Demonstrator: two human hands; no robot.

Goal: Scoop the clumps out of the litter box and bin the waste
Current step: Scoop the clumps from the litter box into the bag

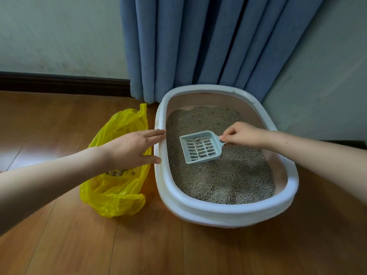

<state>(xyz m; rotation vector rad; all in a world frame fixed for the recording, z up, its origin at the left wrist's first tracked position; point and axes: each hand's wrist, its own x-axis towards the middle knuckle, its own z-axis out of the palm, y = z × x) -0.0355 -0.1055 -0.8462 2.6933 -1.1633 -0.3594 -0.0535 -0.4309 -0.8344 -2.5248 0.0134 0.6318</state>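
Note:
A white-rimmed oval litter box (222, 212) with pink inner walls sits on the wooden floor, filled with grey-brown litter (228, 175). My right hand (241, 134) grips the handle of a pale blue slotted scoop (200, 146), held over the litter with a small clump in its far corner. My left hand (131, 148) lies flat with straight fingers, its fingertips touching the box's left rim. Under that hand lies an open yellow plastic bag (113, 191) with some clumps of litter inside.
Blue curtains (198, 46) hang right behind the box. A pale wall with a dark skirting board (59, 83) runs along the left, another wall (327, 86) stands to the right. A few stray litter grains dot the floor by the bag.

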